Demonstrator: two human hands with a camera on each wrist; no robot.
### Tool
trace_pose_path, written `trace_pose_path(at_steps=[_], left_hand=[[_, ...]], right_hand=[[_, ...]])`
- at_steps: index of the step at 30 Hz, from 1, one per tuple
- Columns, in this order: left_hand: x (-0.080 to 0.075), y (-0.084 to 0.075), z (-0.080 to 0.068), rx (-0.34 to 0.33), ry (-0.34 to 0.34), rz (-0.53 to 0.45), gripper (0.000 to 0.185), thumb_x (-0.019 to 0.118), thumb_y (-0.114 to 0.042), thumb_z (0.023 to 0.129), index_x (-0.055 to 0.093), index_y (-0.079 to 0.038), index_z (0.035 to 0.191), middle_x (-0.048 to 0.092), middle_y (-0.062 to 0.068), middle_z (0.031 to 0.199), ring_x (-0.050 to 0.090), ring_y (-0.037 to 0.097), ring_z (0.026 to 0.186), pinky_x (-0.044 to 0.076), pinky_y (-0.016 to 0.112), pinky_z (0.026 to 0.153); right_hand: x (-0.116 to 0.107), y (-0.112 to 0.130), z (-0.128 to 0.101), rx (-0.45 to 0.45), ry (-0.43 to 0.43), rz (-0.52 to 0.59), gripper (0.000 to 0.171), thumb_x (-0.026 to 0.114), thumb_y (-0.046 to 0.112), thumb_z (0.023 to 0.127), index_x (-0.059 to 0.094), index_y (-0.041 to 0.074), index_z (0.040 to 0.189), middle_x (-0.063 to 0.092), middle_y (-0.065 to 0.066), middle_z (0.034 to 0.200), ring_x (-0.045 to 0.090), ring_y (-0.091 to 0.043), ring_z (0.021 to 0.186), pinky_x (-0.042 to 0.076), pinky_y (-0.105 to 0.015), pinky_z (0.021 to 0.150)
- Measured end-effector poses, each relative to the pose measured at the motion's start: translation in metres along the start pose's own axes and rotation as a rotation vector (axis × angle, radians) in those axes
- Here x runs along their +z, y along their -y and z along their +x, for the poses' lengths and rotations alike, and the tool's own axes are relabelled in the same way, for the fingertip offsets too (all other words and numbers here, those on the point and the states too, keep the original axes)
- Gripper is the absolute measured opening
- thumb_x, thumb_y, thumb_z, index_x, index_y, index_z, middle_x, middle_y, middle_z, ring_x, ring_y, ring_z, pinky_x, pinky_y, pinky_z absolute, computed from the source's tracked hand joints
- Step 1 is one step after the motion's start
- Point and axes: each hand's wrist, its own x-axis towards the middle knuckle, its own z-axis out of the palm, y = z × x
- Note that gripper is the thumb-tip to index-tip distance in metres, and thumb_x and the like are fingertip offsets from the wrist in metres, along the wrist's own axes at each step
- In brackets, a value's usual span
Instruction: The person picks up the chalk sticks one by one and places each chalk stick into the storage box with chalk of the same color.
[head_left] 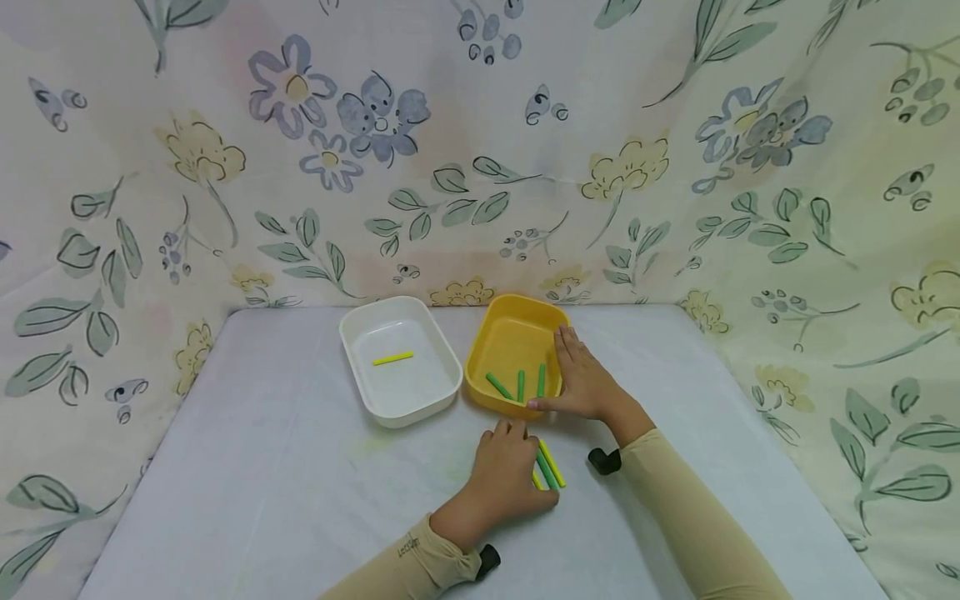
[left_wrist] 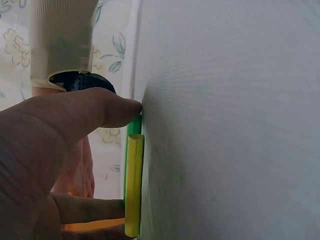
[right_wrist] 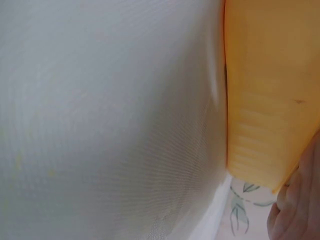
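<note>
My left hand (head_left: 504,475) lies curled over a small pile of sticks on the table. Its thumb (left_wrist: 117,107) touches the near end of a green stick (head_left: 547,469), and a finger reaches the sticks from the other side. A yellow stick (left_wrist: 134,185) lies against the green one. My right hand (head_left: 581,379) rests flat on the right rim of the yellow tray (head_left: 504,332), with straight fingers and the thumb along the front corner. Three green sticks (head_left: 521,385) lie in that tray. The white tray (head_left: 360,333) holds one yellow stick (head_left: 393,358).
Both trays stand side by side at the back of the white-covered table (head_left: 262,467). A flowered cloth (head_left: 480,150) hangs behind and at both sides. A black wrist mount (head_left: 604,460) sits on each beige sleeve.
</note>
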Motion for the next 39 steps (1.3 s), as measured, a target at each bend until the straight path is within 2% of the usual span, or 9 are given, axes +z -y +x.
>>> trace_pose_path(at_steps=[10,20,25,39], left_hand=[[-0.006,0.0,0.001,0.012,0.022,-0.018,0.065,0.079,-0.069,0.075,0.078,-0.015,0.111,0.066,-0.001,0.103,0.056,0.02,0.095,0.05,0.04,0.081],[-0.019,0.001,0.001,0.036,-0.022,-0.034,0.068,0.081,-0.068,0.074,0.078,-0.013,0.115,0.069,0.0,0.105,0.06,0.021,0.1,0.054,0.042,0.08],[-0.029,0.001,0.0,0.048,-0.019,-0.087,0.067,0.083,-0.064,0.075,0.078,-0.011,0.115,0.071,0.001,0.109,0.061,0.022,0.104,0.054,0.044,0.082],[-0.044,0.005,-0.001,0.034,-0.002,-0.144,0.084,0.081,-0.065,0.077,0.068,-0.013,0.142,0.069,0.004,0.139,0.06,0.024,0.115,0.055,0.048,0.088]], right_hand=[[-0.001,0.001,0.001,-0.004,-0.002,-0.009,0.14,0.068,0.082,0.081,-0.003,0.0,0.169,-0.007,-0.017,0.179,-0.002,-0.035,0.167,0.011,-0.054,0.134],[-0.003,0.003,0.0,-0.011,-0.006,0.001,0.141,0.066,0.085,0.079,-0.002,0.0,0.169,-0.007,-0.016,0.179,-0.002,-0.034,0.168,0.011,-0.053,0.135],[-0.002,0.002,0.0,-0.012,-0.004,0.01,0.144,0.065,0.088,0.078,-0.003,0.0,0.169,-0.008,-0.016,0.179,-0.003,-0.033,0.167,0.011,-0.053,0.135],[0.002,-0.001,0.0,-0.021,-0.015,0.021,0.147,0.064,0.092,0.075,-0.001,-0.001,0.169,-0.007,-0.017,0.179,-0.003,-0.035,0.167,0.014,-0.055,0.134]])
